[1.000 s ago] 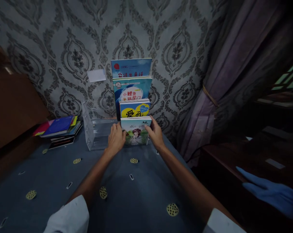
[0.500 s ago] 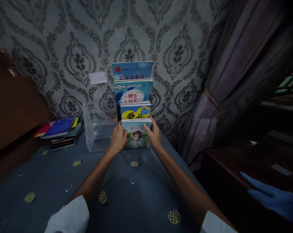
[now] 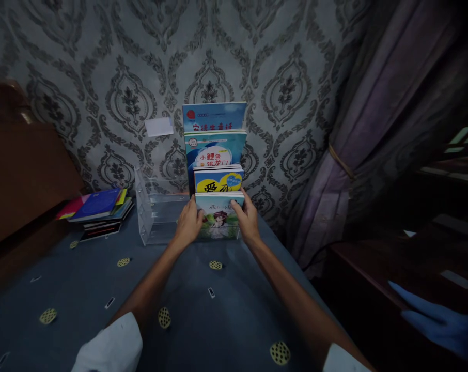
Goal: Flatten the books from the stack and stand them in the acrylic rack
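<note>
A clear acrylic rack (image 3: 141, 219) with stepped tiers stands on the blue tablecloth, and books fill its right side. In the lowest tier is a green book (image 3: 218, 226) with a cartoon figure on its cover. My left hand (image 3: 188, 223) grips its left edge, while my right hand (image 3: 248, 217) clasps the right edge with the thumb on the cover. Behind it rise a yellow and blue book (image 3: 218, 182), a teal book (image 3: 214, 144) and, at the top, a blue book (image 3: 214, 113). All stand upright, leaning slightly back.
Left of the rack lies a pile of books (image 3: 98, 204) with a blue one on top. A brown box-like piece (image 3: 20, 175) borders the far left. Patterned wallpaper is behind, with a white card (image 3: 158, 126) near it. A tied curtain (image 3: 330, 196) and a blue glove-like shape (image 3: 435, 315) are at right.
Both hands keep their hold on the green book at the same place in the rack. The whole view has shifted slightly, so everything appears a little lower.
</note>
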The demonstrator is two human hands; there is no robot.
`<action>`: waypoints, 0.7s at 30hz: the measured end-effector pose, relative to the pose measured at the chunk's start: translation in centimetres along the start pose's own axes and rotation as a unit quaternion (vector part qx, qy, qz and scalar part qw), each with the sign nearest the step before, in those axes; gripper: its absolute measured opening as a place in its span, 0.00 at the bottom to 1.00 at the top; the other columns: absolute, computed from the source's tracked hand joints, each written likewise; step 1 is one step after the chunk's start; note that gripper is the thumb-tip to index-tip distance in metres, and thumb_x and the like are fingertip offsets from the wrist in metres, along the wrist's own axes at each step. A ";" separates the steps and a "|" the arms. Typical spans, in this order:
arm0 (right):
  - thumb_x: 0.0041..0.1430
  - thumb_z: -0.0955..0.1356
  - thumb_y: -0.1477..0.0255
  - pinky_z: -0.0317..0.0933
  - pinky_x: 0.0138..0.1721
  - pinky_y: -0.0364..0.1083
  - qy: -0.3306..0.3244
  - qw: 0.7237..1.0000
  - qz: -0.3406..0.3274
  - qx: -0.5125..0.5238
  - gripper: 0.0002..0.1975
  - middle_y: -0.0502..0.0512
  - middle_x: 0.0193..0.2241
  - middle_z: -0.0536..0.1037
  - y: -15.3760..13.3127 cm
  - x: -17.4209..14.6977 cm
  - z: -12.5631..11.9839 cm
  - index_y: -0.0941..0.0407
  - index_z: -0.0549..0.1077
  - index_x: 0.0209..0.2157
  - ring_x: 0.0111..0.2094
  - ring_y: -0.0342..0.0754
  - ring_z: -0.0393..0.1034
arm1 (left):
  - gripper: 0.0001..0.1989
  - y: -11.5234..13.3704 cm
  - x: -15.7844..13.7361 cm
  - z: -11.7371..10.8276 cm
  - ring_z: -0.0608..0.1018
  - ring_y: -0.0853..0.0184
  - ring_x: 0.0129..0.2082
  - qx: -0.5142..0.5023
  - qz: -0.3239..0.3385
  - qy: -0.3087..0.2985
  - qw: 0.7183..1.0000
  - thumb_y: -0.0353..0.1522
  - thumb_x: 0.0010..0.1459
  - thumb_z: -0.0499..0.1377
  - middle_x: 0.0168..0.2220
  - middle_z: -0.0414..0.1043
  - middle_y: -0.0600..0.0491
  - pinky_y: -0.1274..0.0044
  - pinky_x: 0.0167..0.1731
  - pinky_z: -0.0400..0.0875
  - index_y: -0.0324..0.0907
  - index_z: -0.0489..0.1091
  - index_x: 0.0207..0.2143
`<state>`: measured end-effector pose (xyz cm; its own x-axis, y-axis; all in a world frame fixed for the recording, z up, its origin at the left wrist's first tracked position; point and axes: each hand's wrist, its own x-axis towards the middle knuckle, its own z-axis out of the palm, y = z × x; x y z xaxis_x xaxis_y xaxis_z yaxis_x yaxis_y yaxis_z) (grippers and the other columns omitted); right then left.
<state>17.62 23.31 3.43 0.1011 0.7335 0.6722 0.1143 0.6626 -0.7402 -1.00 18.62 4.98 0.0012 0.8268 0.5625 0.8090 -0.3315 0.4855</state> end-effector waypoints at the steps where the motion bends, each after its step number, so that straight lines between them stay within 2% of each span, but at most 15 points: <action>1: 0.62 0.65 0.56 0.59 0.61 0.58 0.000 1.000 0.000 0.001 0.33 0.59 0.58 0.73 0.0 0.0 0.0 0.54 0.62 0.65 0.61 0.56 0.63 | 0.28 0.0 0.0 0.0 0.68 0.54 0.61 0.000 0.000 -0.001 1.000 0.28 0.63 0.50 0.59 0.66 0.35 0.62 0.59 0.65 0.31 0.53 0.65; 6: 0.61 0.65 0.56 0.58 0.61 0.58 -0.002 1.000 0.004 0.017 0.33 0.59 0.59 0.73 -0.2 0.0 0.1 0.54 0.63 0.65 0.61 0.57 0.64 | 0.28 -0.4 0.2 0.0 0.71 0.55 0.59 -0.010 0.002 0.008 1.000 0.28 0.62 0.51 0.58 0.69 0.40 0.61 0.58 0.67 0.38 0.56 0.64; 12: 0.58 0.68 0.58 0.54 0.64 0.59 0.009 0.997 0.021 0.074 0.32 0.55 0.58 0.74 -0.3 0.0 0.2 0.52 0.66 0.63 0.62 0.58 0.63 | 0.27 -0.8 0.3 0.3 0.73 0.54 0.56 -0.027 0.014 0.017 0.999 0.28 0.61 0.52 0.55 0.71 0.41 0.61 0.56 0.67 0.38 0.58 0.63; 21: 0.58 0.68 0.58 0.54 0.64 0.58 0.010 0.997 0.026 0.072 0.32 0.55 0.58 0.74 0.1 -0.1 0.1 0.52 0.67 0.63 0.61 0.58 0.64 | 0.26 -1.2 0.3 0.4 0.73 0.54 0.56 -0.037 0.012 0.029 0.999 0.29 0.60 0.53 0.56 0.71 0.40 0.62 0.57 0.67 0.37 0.60 0.62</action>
<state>17.54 23.32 3.33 0.1235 0.7653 0.6317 -0.0336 0.6395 -0.7681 -1.71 19.51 4.29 -0.0161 0.7918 0.6105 0.7637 -0.3844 0.5187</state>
